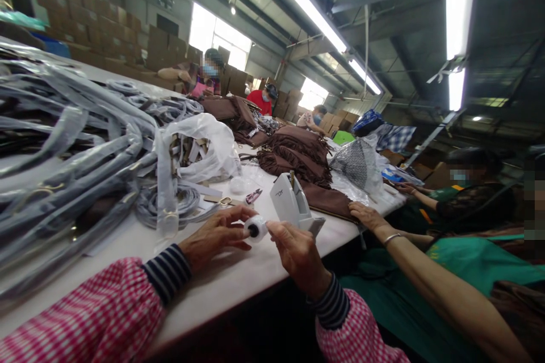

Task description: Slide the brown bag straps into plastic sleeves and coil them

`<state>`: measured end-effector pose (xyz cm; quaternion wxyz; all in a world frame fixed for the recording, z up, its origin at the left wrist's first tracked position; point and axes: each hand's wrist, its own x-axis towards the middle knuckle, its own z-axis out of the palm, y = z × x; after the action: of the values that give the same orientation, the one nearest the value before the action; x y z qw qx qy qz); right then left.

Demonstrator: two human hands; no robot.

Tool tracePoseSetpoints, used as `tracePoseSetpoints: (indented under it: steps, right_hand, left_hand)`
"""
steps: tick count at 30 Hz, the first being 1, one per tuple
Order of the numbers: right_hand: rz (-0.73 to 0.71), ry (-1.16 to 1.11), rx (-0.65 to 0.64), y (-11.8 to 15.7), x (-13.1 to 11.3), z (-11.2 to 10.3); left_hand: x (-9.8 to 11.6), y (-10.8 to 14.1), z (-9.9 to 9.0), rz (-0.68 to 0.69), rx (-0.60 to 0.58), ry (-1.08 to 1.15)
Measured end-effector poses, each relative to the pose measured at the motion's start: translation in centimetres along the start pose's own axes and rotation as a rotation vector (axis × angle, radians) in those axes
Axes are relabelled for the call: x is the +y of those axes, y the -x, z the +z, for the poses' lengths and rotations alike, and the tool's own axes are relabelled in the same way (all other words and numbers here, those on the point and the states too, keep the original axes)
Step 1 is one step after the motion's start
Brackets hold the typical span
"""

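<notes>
My left hand (217,235) holds a small roll of clear tape (259,228) between thumb and fingers, low over the white table. The dark hole of its core faces me. My right hand (299,254) is closed in a pinch at the roll's right edge; any loose tape end there is too small to make out. Just behind the roll stands a white tape dispenser (284,199). Small snips with dark red handles (254,196) lie left of the dispenser.
Plastic-wrapped straps (97,153) heap up on the left, beside an open plastic bag (204,136) of metal-fitted pieces. Brown bags (293,150) are piled behind the dispenser. A co-worker's hand (369,216) rests on one at right. The table (204,300) edge runs below my hands.
</notes>
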<state>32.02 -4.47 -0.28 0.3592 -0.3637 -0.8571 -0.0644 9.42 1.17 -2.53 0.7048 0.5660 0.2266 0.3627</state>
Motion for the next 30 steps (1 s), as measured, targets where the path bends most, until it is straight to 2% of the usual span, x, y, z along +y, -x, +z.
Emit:
tracePoseSetpoints:
  steps: [5,13,20,22,27,30]
  right_hand:
    - [0.004,0.072,-0.064,-0.6,-0.4,-0.4]
    - [0.322,-0.172,0.000,-0.4,-0.5,0.3]
    - [0.463,-0.230,0.099,-1.4,-0.4,0.0]
    - [0.458,-0.288,0.092,-1.9,-0.6,-0.5]
    - [0.261,-0.368,-0.143,-3.0,-1.0,-1.3]
    - [0.225,-0.382,-0.197,-3.4,-0.9,-1.3]
  left_hand:
    - [-0.3,-0.2,0.1,-0.013,0.045,0.114]
    - [-0.7,-0.8,0.3,-0.003,0.055,0.101]
    - [0.0,-0.8,0.7,-0.038,0.019,0.062]
    - [0.1,-0.8,0.7,-0.049,0.025,0.065]
    - [0.2,-0.7,0.7,-0.028,-0.002,0.035]
    - [0.3,-0.5,0.8,-0.033,0.001,0.025]
